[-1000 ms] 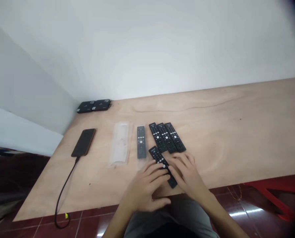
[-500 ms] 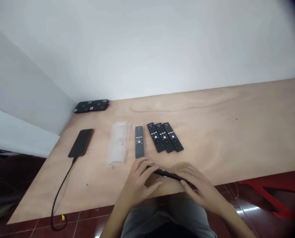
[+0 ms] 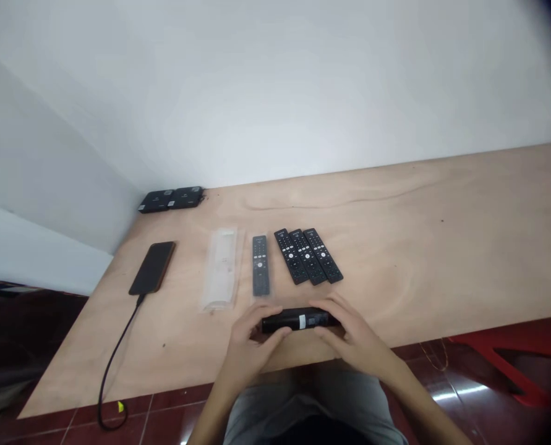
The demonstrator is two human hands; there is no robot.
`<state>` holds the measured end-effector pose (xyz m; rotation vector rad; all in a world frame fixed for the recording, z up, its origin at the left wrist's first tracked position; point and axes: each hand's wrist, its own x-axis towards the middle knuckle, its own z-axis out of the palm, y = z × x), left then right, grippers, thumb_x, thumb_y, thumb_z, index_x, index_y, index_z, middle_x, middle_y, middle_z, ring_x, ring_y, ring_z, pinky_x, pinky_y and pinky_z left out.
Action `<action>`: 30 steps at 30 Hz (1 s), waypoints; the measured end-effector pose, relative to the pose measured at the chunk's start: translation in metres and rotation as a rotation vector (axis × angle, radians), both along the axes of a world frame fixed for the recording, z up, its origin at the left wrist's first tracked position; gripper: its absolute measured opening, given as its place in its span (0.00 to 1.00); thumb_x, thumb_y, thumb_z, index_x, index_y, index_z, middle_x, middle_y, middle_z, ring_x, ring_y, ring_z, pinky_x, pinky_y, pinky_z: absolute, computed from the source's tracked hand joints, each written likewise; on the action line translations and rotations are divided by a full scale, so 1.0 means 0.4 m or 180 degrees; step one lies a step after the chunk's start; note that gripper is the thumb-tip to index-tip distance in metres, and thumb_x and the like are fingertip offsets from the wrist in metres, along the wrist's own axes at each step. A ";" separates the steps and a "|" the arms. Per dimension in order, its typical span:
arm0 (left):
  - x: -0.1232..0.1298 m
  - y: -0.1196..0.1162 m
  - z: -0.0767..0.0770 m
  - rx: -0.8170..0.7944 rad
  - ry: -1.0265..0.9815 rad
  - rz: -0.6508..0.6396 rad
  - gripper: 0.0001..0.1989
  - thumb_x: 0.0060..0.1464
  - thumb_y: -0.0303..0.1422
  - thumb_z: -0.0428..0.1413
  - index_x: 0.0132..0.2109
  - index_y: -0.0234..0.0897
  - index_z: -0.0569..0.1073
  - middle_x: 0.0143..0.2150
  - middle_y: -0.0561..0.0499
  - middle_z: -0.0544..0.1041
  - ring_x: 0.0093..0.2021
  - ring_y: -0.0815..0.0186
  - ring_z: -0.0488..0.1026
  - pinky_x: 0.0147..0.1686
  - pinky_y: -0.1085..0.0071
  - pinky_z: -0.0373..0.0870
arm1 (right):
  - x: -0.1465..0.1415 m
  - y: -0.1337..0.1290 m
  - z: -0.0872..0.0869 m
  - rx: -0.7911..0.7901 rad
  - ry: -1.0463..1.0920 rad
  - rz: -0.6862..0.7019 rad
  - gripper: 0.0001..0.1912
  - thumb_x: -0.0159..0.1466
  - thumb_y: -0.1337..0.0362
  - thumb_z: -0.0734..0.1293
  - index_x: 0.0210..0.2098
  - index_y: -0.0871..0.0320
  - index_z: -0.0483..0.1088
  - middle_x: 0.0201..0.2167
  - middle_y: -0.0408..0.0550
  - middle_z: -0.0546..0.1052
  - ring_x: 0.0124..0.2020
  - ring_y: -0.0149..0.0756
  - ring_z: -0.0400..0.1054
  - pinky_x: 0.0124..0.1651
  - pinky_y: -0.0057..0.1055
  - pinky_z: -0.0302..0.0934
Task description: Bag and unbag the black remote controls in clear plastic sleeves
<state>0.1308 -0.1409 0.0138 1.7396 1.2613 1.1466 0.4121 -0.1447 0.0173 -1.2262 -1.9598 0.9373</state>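
Observation:
A black remote control (image 3: 284, 319) lies crosswise between my hands at the near side of the table, its back with a small white label facing up. My left hand (image 3: 252, 337) grips its left end between thumb and fingers. Around its right end my right hand (image 3: 349, 330) is closed in the same way. Just beyond is another remote in a clear sleeve (image 3: 260, 266), lying lengthwise with buttons up. To its right, three black remotes (image 3: 307, 256) lie side by side, slanted and slightly overlapping. A translucent plastic sleeve (image 3: 222, 269) rests to the left.
On the left of the wooden table (image 3: 396, 247) lies a smartphone (image 3: 153, 267) with a black cable (image 3: 117, 352) hanging over the near edge. Two black boxes (image 3: 185, 197) sit in the far left corner by the wall. A red chair (image 3: 511, 352) stands at the right.
The remote between my hands has turned from its narrow edge to show its labelled back and now lies more level. My right hand has moved left along it, and both hands have closed round its ends.

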 end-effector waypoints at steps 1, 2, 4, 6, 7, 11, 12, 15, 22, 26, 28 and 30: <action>0.004 -0.003 -0.002 -0.0158 -0.0126 0.0099 0.13 0.62 0.40 0.72 0.51 0.42 0.85 0.47 0.45 0.85 0.45 0.55 0.85 0.44 0.61 0.86 | -0.007 0.006 0.003 0.0038 -0.0091 0.0051 0.24 0.77 0.57 0.71 0.71 0.47 0.71 0.62 0.54 0.79 0.62 0.51 0.76 0.65 0.48 0.76; 0.008 -0.005 -0.004 -0.0354 -0.0257 0.0161 0.14 0.62 0.42 0.72 0.51 0.41 0.85 0.46 0.45 0.85 0.44 0.55 0.85 0.42 0.61 0.86 | -0.013 0.013 0.004 0.0096 -0.0171 0.0086 0.26 0.75 0.57 0.74 0.71 0.46 0.70 0.62 0.54 0.78 0.62 0.52 0.75 0.65 0.48 0.75; 0.015 -0.008 -0.007 -0.0832 -0.0504 0.0162 0.17 0.61 0.44 0.72 0.52 0.40 0.83 0.44 0.45 0.86 0.39 0.56 0.86 0.37 0.62 0.86 | -0.019 0.026 0.004 0.0224 -0.0284 0.0142 0.25 0.74 0.60 0.74 0.69 0.47 0.72 0.60 0.54 0.78 0.61 0.52 0.76 0.64 0.48 0.75; 0.020 -0.008 -0.006 -0.1285 -0.0694 0.0048 0.20 0.60 0.47 0.72 0.53 0.40 0.82 0.40 0.47 0.87 0.32 0.58 0.86 0.32 0.63 0.85 | -0.021 0.038 0.002 0.0292 -0.0359 0.0251 0.22 0.74 0.63 0.74 0.66 0.48 0.73 0.57 0.53 0.78 0.58 0.51 0.76 0.62 0.47 0.76; 0.021 -0.007 -0.004 -0.1473 -0.0767 -0.0024 0.21 0.60 0.48 0.72 0.53 0.40 0.82 0.38 0.48 0.87 0.29 0.59 0.85 0.30 0.64 0.85 | -0.020 0.043 0.002 0.0311 -0.0389 0.0321 0.21 0.74 0.63 0.73 0.66 0.48 0.74 0.57 0.53 0.79 0.57 0.50 0.76 0.62 0.47 0.76; 0.019 0.001 0.009 -0.1841 -0.0918 -0.0141 0.23 0.60 0.49 0.72 0.55 0.39 0.84 0.34 0.48 0.87 0.28 0.56 0.86 0.33 0.59 0.88 | -0.013 0.051 0.002 0.0380 -0.0410 0.0509 0.20 0.76 0.60 0.73 0.65 0.49 0.74 0.55 0.53 0.79 0.56 0.49 0.75 0.61 0.46 0.75; 0.018 0.004 0.012 -0.1847 -0.0914 -0.0140 0.23 0.59 0.49 0.72 0.55 0.38 0.85 0.36 0.46 0.88 0.31 0.55 0.87 0.35 0.57 0.90 | -0.011 0.051 0.002 0.0405 -0.0393 0.0530 0.20 0.77 0.59 0.73 0.66 0.50 0.74 0.55 0.53 0.79 0.56 0.49 0.75 0.60 0.46 0.75; 0.016 0.009 0.015 -0.1830 -0.0843 -0.0126 0.23 0.59 0.48 0.72 0.54 0.37 0.86 0.43 0.43 0.89 0.35 0.53 0.89 0.38 0.55 0.91 | -0.007 0.050 0.003 0.0461 -0.0348 0.0553 0.19 0.77 0.58 0.72 0.66 0.50 0.73 0.55 0.54 0.79 0.57 0.50 0.75 0.62 0.47 0.74; 0.007 0.004 0.011 -0.1912 -0.0821 -0.0308 0.23 0.63 0.47 0.70 0.58 0.38 0.86 0.50 0.41 0.89 0.38 0.52 0.90 0.42 0.53 0.91 | -0.003 0.051 0.008 0.0534 -0.0305 0.0612 0.19 0.77 0.56 0.73 0.65 0.49 0.76 0.54 0.54 0.82 0.57 0.51 0.76 0.61 0.48 0.75; 0.007 0.001 0.007 -0.1211 -0.0275 -0.0276 0.14 0.66 0.40 0.68 0.56 0.41 0.86 0.53 0.43 0.89 0.49 0.51 0.88 0.52 0.52 0.88 | 0.004 0.050 -0.002 0.0457 -0.0234 0.0602 0.20 0.77 0.56 0.73 0.66 0.49 0.74 0.57 0.55 0.81 0.58 0.51 0.75 0.63 0.49 0.74; 0.009 0.000 0.002 -0.0573 0.0113 -0.0246 0.11 0.67 0.35 0.68 0.55 0.43 0.86 0.52 0.45 0.88 0.52 0.53 0.86 0.56 0.53 0.85 | 0.010 0.051 -0.007 0.0444 -0.0194 0.0610 0.21 0.77 0.56 0.73 0.66 0.50 0.74 0.58 0.55 0.80 0.59 0.51 0.74 0.65 0.49 0.72; 0.010 -0.002 -0.002 0.0048 0.0468 -0.0279 0.11 0.68 0.32 0.67 0.56 0.43 0.85 0.51 0.45 0.86 0.52 0.54 0.84 0.56 0.54 0.84 | 0.018 0.052 -0.008 0.0440 -0.0213 0.0645 0.21 0.76 0.55 0.73 0.66 0.50 0.74 0.59 0.55 0.80 0.61 0.52 0.73 0.67 0.50 0.71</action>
